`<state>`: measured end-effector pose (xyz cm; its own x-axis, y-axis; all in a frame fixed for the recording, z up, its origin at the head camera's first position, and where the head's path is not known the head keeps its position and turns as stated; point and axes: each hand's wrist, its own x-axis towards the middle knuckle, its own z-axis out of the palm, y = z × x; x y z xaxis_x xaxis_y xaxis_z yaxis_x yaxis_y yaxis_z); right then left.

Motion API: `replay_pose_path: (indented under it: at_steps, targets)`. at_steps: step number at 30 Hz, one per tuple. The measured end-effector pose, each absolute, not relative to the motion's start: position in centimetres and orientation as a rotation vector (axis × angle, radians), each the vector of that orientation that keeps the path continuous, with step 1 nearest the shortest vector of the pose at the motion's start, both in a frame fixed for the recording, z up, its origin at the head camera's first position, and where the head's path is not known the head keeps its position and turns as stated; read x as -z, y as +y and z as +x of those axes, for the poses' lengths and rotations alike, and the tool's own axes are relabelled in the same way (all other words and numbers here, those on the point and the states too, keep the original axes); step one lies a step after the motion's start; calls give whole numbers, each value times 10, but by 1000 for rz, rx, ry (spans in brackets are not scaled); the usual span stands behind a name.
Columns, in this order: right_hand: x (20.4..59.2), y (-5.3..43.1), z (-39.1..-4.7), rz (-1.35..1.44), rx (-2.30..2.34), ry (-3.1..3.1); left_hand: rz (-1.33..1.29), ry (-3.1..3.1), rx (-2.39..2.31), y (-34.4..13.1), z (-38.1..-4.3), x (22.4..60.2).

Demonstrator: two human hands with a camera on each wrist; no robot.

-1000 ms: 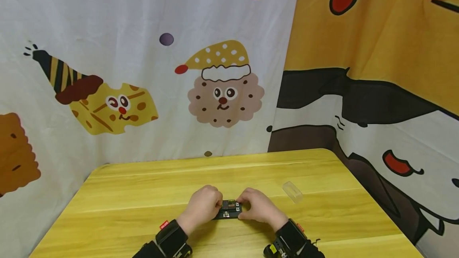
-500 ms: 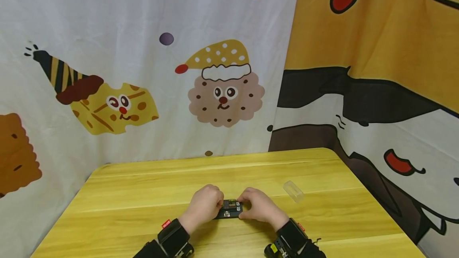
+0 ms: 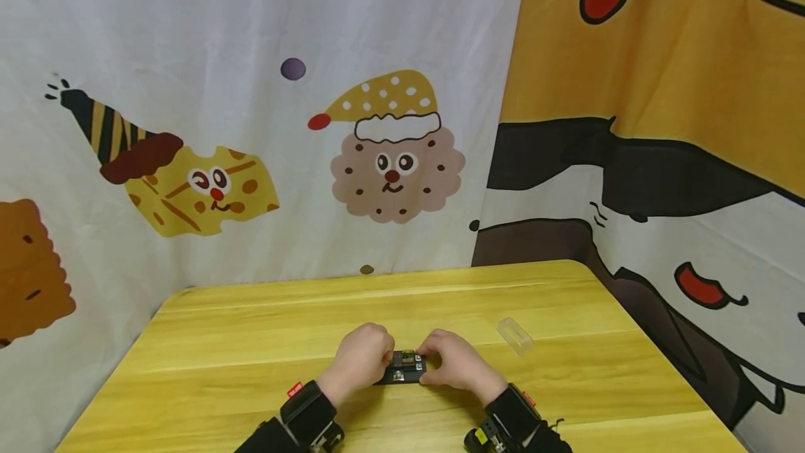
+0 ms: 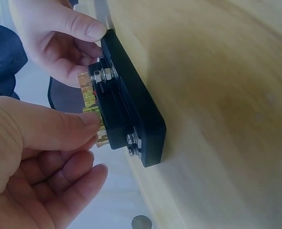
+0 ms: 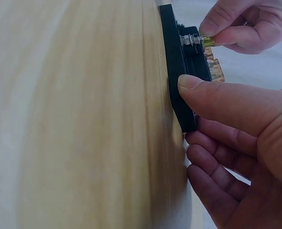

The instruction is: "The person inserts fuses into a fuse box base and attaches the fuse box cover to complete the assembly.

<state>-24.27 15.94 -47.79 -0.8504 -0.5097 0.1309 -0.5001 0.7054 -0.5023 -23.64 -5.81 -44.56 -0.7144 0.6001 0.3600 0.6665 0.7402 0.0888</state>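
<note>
A black fuse block (image 3: 409, 376) with metal terminal screws lies on the table between both hands. My left hand (image 3: 363, 356) pinches a yellow-green blade fuse (image 5: 208, 42) between thumb and index finger, at the top of the block. Other fuses, orange-tinted (image 5: 216, 71), sit in a row beside it. In the left wrist view the remaining fingers of the left hand curl loosely under the thumb. My right hand (image 3: 459, 362) grips the block's right end, its thumb (image 5: 191, 82) on the near side and its fingers behind. The fuse's lower part is hidden in the block.
A clear plastic cover (image 3: 514, 336) lies on the yellow wood-grain table (image 3: 251, 327), beyond the right hand. A printed curtain (image 3: 251, 89) hangs behind the table's far edge and along its right side.
</note>
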Motion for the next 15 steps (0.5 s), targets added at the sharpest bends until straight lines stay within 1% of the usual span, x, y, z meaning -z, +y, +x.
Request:
replay_pose_path:
  at_steps: [15]
  targets:
    - [477,159,-241,-839,840,2885,-979,-2658,267,-56,-236,444]
